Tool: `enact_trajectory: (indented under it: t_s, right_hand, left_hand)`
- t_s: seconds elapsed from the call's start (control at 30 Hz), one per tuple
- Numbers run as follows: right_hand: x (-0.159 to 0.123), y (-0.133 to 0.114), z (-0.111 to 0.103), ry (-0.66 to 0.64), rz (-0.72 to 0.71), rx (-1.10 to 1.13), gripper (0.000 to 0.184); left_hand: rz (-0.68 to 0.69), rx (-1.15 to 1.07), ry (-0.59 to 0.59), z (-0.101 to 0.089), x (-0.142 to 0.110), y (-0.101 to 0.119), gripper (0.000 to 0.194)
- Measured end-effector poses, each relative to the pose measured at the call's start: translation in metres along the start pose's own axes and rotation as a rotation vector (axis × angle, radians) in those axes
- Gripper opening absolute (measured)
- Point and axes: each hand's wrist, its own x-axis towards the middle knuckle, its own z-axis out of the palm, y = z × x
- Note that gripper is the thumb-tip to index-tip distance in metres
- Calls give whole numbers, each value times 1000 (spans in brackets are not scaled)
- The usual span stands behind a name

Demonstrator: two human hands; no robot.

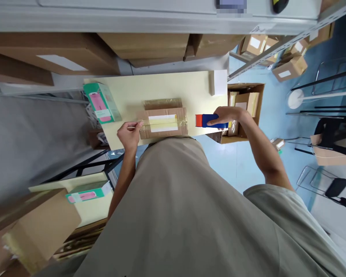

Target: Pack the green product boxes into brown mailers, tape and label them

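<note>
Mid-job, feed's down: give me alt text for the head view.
A right hand holds a blue-and-red object at a pale tabletop's right end; the left hand pinches at the left end of a labelled cardboard box. A green box sits left, a white box far right.

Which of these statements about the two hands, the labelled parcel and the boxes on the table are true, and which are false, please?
1. The right hand holds a blue and orange object. True.
2. The left hand is at the left end of the labelled parcel. True.
3. A white box and a green box stand on the tabletop. True.
4. The green box stands between the labelled parcel and the white box. False: it stands near the left end of the tabletop.
5. The blue and orange object touches the labelled parcel. False: a gap separates them.
</note>
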Motion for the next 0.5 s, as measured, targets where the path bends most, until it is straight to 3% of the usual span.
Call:
enact_trajectory:
  t_s: [0.23,0.5]
  right_hand:
    - [45,-7,25,134,15,-82,61]
    - [87,-34,70,531,101,-205,33]
  left_hand:
    - [2,10,10,-2,-5,5,26]
    - [-26,36,24,1,-9,5,28]
